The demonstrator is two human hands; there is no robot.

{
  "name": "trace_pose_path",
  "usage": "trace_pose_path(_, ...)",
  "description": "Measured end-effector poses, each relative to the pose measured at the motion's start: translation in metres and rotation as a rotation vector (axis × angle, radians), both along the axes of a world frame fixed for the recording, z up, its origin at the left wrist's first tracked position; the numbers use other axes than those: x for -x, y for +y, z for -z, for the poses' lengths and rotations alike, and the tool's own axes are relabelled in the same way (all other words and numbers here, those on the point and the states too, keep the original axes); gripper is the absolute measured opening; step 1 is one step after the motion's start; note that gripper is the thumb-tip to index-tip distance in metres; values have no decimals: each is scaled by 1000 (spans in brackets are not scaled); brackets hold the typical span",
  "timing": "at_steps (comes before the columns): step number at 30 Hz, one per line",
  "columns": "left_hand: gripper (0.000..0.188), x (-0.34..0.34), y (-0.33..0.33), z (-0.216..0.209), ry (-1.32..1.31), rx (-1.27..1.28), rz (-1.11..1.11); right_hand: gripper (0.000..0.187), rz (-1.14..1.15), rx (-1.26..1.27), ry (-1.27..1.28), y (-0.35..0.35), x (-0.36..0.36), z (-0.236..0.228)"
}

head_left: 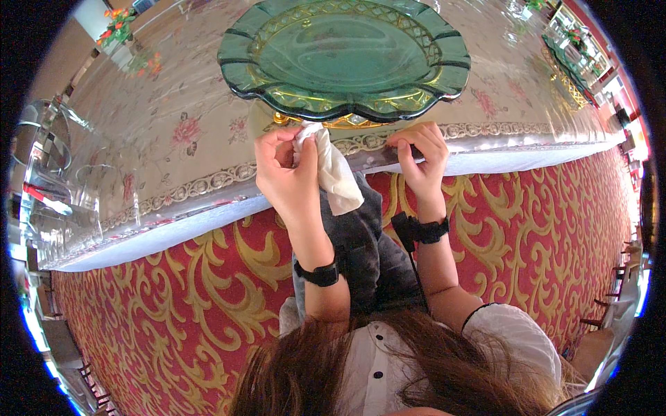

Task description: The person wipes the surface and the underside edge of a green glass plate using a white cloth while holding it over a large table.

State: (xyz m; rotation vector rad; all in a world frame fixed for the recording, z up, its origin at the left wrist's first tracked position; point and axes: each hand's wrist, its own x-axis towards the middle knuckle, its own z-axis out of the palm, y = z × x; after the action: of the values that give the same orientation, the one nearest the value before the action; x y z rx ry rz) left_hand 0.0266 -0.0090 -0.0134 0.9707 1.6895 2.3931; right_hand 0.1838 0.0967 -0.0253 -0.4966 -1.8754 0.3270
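My left hand (286,173) grips a crumpled white cloth (336,177) at the table's near edge, its upper end pressed under the rim of a large green scalloped glass dish (345,59) on a gold base (347,122). The cloth's loose end hangs down over the table edge. My right hand (420,154) has its fingers curled over the table's edge (499,156), just right of the dish, and holds nothing else. Both wrists wear black bands.
A floral cloth under clear plastic covers the table (194,132). Clear glassware (55,201) stands at the left. A vase of orange flowers (119,35) sits far left; another green dish (572,66) far right. Red-and-gold carpet (173,319) lies below.
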Motion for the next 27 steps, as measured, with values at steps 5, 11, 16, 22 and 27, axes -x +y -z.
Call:
trace_pose_path(5,19,-1,2,0,91,70,-94,9,9,12,2,-1,0,0)
trace_pose_path(11,18,-4,8,3,28,63,-134,10,0,1,12,0,0,1)
trace_pose_path(16,18,-5,11,5,53,47,-168,9,5,-2,16,0,1,2)
trace_pose_path(22,16,-3,10,3,115,55,-129,9,12,-5,-9,-1,0,1)
trace_pose_path(27,15,0,5,1,188,118,-86,10,42,-20,-45,-1,2,0)
